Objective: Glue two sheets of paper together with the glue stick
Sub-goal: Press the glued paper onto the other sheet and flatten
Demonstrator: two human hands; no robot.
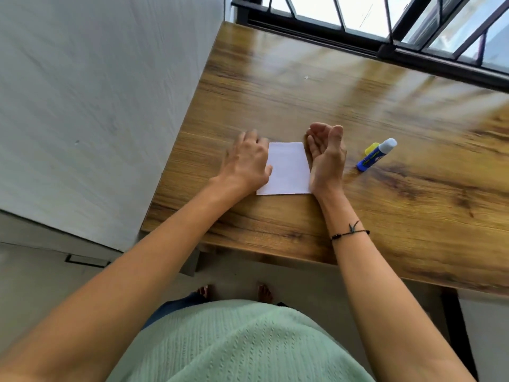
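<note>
A small white sheet of paper point(287, 169) lies flat on the wooden table point(358, 111). I cannot tell whether a second sheet lies under it. My left hand point(248, 159) rests palm down on the paper's left edge, fingers spread. My right hand point(326, 155) stands on its side against the paper's right edge, palm turned toward the sheet, fingers curled loosely and holding nothing. A blue glue stick point(376, 155) with a white top lies on the table to the right of my right hand, and a yellow cap point(370, 148) sits just behind it.
A grey wall point(96, 106) runs along the table's left edge. A dark-framed window point(385, 23) lies behind the table's far edge. A person's green top and bare feet show below the near edge.
</note>
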